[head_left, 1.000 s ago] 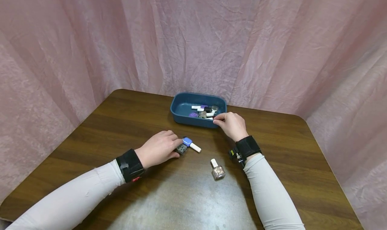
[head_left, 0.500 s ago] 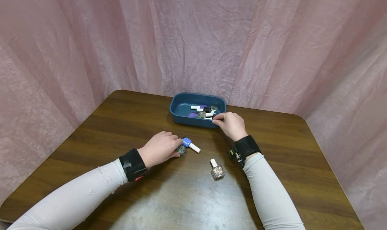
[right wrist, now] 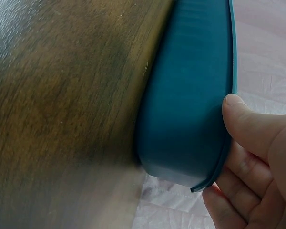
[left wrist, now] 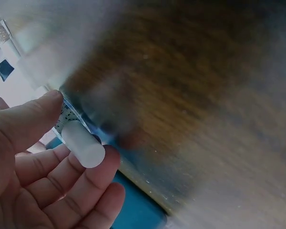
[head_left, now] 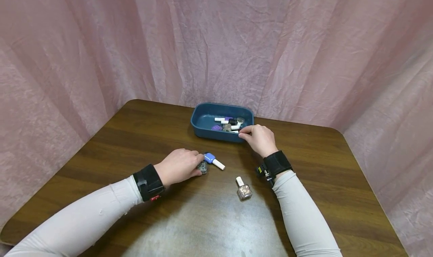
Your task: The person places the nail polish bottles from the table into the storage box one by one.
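My left hand (head_left: 179,166) is low over the table, its thumb and fingers gripping a nail polish bottle (head_left: 203,167) with black-speckled glitter. In the left wrist view the bottle's white cap (left wrist: 83,145) lies against the fingers, while part of the glass is hidden by the thumb. Just beyond it is a blue nail polish bottle (head_left: 209,158) with a white cap, lying on its side. My right hand (head_left: 260,139) pinches the near right rim of a blue-green bin (head_left: 216,135). In the right wrist view the thumb presses on the rim of the bin's wall (right wrist: 190,86).
Several nail polish bottles lie in the bin, among them a purple one (head_left: 216,127) and a glittery one (head_left: 227,127). A gold-glitter nail polish bottle (head_left: 244,192) lies on the wooden table (head_left: 135,136) between my forearms. Behind the table hangs a pink curtain (head_left: 216,46).
My left hand has shifted slightly to the right, its thumb and fingers closing in on the speckled bottle. The right hand stays at the bin's rim.
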A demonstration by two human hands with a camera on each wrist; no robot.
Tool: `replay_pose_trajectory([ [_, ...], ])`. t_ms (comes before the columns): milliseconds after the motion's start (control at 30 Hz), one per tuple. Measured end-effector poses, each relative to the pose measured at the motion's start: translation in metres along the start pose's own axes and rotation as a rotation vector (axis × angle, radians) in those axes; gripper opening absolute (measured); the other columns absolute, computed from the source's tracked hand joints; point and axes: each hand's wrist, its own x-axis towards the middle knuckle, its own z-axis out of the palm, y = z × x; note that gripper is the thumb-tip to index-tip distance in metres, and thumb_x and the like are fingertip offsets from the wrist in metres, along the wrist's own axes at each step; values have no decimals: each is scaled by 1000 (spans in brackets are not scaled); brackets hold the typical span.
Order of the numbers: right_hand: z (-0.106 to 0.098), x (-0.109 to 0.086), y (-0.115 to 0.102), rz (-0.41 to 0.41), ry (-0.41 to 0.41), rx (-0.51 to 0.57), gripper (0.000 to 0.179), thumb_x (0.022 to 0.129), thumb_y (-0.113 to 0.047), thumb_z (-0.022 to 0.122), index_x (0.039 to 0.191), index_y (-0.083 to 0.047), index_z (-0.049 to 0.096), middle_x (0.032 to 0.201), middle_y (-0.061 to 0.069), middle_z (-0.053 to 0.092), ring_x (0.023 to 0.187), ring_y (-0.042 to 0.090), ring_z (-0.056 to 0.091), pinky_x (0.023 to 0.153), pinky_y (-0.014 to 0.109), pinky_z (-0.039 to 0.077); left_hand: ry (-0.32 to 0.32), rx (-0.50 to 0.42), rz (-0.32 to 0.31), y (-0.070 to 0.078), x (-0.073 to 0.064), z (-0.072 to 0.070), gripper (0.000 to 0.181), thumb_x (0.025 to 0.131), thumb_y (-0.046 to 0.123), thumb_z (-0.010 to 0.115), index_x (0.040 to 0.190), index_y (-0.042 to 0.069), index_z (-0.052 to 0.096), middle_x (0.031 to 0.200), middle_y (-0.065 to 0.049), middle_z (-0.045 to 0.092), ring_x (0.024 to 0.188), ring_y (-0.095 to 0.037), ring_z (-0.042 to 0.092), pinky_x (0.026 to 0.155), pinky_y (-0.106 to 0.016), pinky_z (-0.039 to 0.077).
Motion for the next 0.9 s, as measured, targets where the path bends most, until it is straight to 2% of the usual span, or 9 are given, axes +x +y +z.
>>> replay_pose_trajectory([
  [200,0,0,0,4,-5,1,21,102,-31,82,117,-17,88,113,5,84,101,34,77,84,54,57,1,-19,-7,-2,0,-6,39,93,34,93,114,6,75,91,-2,70,74,-15,64,70,-37,57],
  [400,1,1,-1,3,-11,1,22,102,-31,82,117,-16,88,113,6,84,102,34,77,84,54,57,46,-17,-13,-7,0,-17,36,92,32,94,107,7,74,86,0,67,70,-14,60,66,-34,54],
  [733,2,2,0,-5,-8,0,22,102,-31,82,117,-17,88,113,4,84,103,33,78,85,53,57,98,-48,-76,-21,15,-34,35,90,29,96,103,7,71,83,0,61,71,-16,58,66,-35,54],
  [900,2,1,0,-3,-3,0,21,102,-31,82,116,-17,88,113,4,84,105,33,78,86,53,57,126,-39,-90,-28,26,-40,35,91,29,95,105,5,73,86,-2,66,72,-18,62,72,-40,57],
])
